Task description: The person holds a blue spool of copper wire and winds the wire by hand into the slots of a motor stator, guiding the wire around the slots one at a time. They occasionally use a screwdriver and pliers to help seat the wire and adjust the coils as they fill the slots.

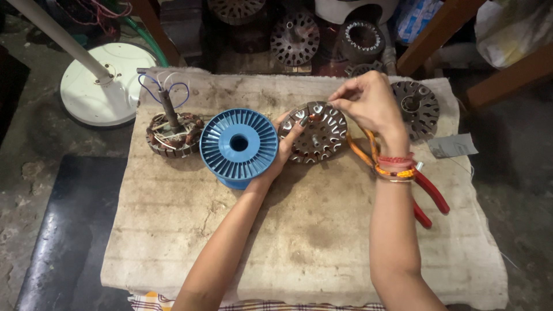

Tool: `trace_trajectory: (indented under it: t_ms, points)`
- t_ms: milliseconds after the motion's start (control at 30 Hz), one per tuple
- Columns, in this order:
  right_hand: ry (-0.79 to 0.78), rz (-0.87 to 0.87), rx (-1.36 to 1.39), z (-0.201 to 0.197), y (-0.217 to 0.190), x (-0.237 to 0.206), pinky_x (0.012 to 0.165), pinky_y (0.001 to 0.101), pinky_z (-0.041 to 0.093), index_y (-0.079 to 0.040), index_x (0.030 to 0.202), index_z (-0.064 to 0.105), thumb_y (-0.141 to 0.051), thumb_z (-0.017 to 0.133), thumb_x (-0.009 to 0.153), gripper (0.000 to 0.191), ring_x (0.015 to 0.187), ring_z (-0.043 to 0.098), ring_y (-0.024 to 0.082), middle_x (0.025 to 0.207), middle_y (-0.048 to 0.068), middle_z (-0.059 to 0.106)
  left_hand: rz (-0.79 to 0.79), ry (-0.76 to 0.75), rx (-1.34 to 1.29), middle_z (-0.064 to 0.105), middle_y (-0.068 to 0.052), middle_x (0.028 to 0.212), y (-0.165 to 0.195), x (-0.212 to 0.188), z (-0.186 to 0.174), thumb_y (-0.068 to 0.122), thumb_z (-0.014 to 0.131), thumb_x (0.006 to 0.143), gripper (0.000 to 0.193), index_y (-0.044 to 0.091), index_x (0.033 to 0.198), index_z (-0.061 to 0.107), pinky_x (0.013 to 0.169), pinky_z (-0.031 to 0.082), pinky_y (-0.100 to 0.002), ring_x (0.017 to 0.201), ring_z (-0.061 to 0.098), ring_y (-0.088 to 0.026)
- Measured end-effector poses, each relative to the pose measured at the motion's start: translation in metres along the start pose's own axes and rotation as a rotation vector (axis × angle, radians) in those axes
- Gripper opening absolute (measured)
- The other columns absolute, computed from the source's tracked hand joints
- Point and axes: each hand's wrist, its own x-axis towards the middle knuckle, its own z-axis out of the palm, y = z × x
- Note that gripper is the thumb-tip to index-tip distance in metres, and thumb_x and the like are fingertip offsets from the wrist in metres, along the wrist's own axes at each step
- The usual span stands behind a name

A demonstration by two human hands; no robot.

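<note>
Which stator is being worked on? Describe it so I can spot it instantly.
On the dirty cloth pad, look just right of the blue spool. The stator there is the slotted metal disc gripped by the left hand and right hand; unlike its neighbours, it carries orange wire.

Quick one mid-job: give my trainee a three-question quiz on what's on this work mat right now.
1. True or false: the left hand steadies the round slotted metal stator core.
2. What lies under the right hand's forearm?
A. red-handled pliers
B. hammer
C. screwdriver
3. Fill in: the blue plastic ribbed spool sits between the stator core and the ____ stator with blue wires.

Key: 1 true; 2 A; 3 wound
</note>
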Motion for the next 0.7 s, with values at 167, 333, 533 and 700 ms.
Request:
trace_trajectory:
  t_ms: [167,333,533,700]
  points:
    - [0.003,0.039,0.057,0.008,0.018,0.004,0.067,0.0253,0.059,0.000,0.090,0.079,0.005,0.078,0.081,0.010,0.072,0.073,0.012,0.082,0.009,0.078,0.033,-0.044,-0.059,0.077,-0.008,0.111,0.003,0.000,-0.002,0.040,0.069,0.096,0.053,0.000,0.131,0.067,0.094,0.054,-0.028,0.103,0.070,-0.014]
    - [-0.075,0.015,0.477,0.017,0.052,0.014,0.074,0.0246,0.060,0.003,0.091,0.075,0.010,0.077,0.082,0.011,0.080,0.073,0.011,0.088,0.008,0.077,0.090,-0.064,-0.124,0.076,-0.008,0.113,-0.010,0.006,0.001,0.030,0.071,0.098,0.042,0.000,0.127,0.068,0.091,0.054,-0.028,0.102,0.069,-0.014]
    - [-0.020,0.169,0.878,0.057,0.079,0.032,0.073,0.0245,0.060,0.002,0.098,0.075,0.007,0.075,0.086,0.014,0.077,0.072,0.012,0.089,0.007,0.076,0.233,0.086,-0.136,0.074,-0.008,0.118,-0.036,0.025,0.017,0.020,0.074,0.096,0.039,0.003,0.130,0.065,0.094,0.056,-0.029,0.106,0.070,-0.014]
    - [0.192,0.145,0.835,0.075,0.073,0.035,0.069,0.0232,0.058,0.000,0.096,0.076,0.004,0.076,0.088,0.009,0.075,0.071,0.011,0.088,0.007,0.076,0.229,0.149,-0.141,0.073,-0.009,0.121,-0.036,0.033,0.022,0.014,0.073,0.095,0.043,0.004,0.135,0.062,0.095,0.057,-0.031,0.107,0.070,-0.017]
